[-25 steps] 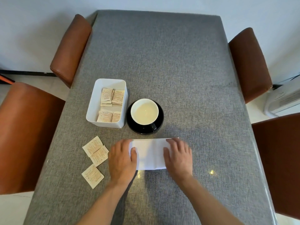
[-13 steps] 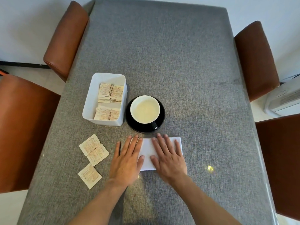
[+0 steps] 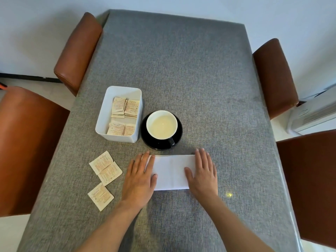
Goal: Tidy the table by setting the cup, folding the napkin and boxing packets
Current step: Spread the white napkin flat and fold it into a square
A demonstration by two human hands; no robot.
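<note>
on the left side of the grey table (image 3: 181,70), three loose packets (image 3: 105,168) are lying flat, two overlapping and one just nearer the person, well apart from the white box (image 3: 101,124) further up. the box is already holding several packets in two small stacks. just right of the box, nearly touching it, the cup (image 3: 161,124) is sitting on a dark saucer (image 3: 145,135), filled with a pale liquid.

in front of the saucer the white napkin (image 3: 171,171) is lying as a folded rectangle. the left hand (image 3: 139,177) is resting flat and spread on the napkin's left end, gripping nothing, only pressing. the right hand (image 3: 203,173) is doing the same on the right end, palm down, fingers extended, holding nothing. judging by this, the person is smoothing the fold, and the packets are still waiting to be boxed.

the risks are looking modest but real. the napkin's far edge is sitting near the saucer, so a forward push while creasing could be nudging the saucer and slopping the full cup. pressing unevenly could be skewing the fold or letting it spring open once the palms lift. when the left hand is reaching for the loose packets, a careless sweep could be scattering them toward the table's left edge, or a forearm could be dragging the napkin out of shape.
</note>
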